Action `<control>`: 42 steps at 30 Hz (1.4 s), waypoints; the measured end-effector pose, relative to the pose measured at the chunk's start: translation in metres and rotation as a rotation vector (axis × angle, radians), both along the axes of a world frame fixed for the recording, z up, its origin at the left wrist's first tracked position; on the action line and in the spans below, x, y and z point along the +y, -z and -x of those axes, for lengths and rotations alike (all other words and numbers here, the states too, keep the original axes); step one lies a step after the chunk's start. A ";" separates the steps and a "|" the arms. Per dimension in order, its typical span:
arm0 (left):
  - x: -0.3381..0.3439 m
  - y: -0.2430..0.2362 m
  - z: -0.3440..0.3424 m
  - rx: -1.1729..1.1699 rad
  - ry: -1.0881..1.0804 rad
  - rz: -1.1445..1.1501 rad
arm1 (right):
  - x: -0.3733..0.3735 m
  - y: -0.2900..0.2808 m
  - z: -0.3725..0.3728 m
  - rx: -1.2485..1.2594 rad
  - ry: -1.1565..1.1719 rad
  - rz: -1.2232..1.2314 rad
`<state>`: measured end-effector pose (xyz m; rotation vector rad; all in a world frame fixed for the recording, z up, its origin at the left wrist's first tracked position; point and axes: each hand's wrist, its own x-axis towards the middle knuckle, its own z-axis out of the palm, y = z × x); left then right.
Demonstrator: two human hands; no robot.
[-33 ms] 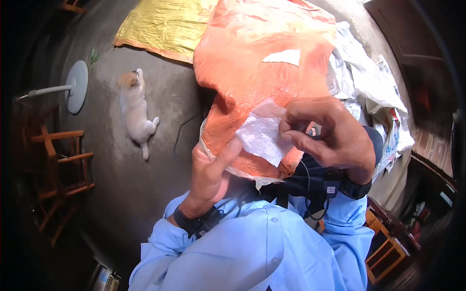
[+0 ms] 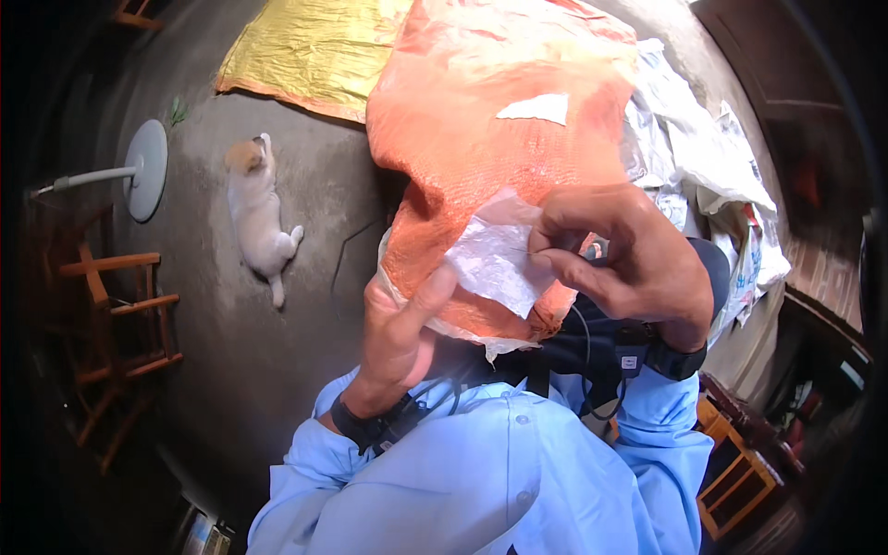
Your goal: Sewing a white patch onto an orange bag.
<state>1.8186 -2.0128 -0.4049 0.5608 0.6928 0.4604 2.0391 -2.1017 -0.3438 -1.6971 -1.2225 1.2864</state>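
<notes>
An orange woven sack (image 2: 499, 153) stretches from my lap away over the floor. On its near end lies a crinkled white plastic patch (image 2: 495, 264). My left hand (image 2: 400, 328) grips the sack's left edge, thumb on top beside the patch and fingers mostly hidden underneath. Over the patch's right side, my right hand (image 2: 634, 254) is closed in a pinch, thumb against forefinger. A thin, needle-like sliver shows at those fingertips, too fine to make out surely. Farther up the sack is another white piece (image 2: 538, 109).
A yellow woven sack (image 2: 314, 55) lies at the far left, and white sacks (image 2: 703, 157) are heaped on the right. A puppy (image 2: 259, 217) lies on the concrete floor. Wooden chairs (image 2: 120, 314) and a round-based stand (image 2: 146, 171) are at the left; a wooden stool (image 2: 735, 462) is at the lower right.
The orange sack and patch have shifted very slightly left. Both hands keep their hold.
</notes>
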 end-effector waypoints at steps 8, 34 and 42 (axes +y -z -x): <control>-0.004 0.001 0.005 -0.018 0.040 -0.044 | -0.006 0.007 0.005 -0.023 0.067 -0.097; -0.014 -0.003 -0.003 0.074 0.011 -0.084 | -0.028 0.013 0.047 -0.245 0.555 -0.311; -0.020 0.001 0.010 0.060 0.018 -0.075 | -0.028 0.032 0.063 -0.275 0.647 -0.476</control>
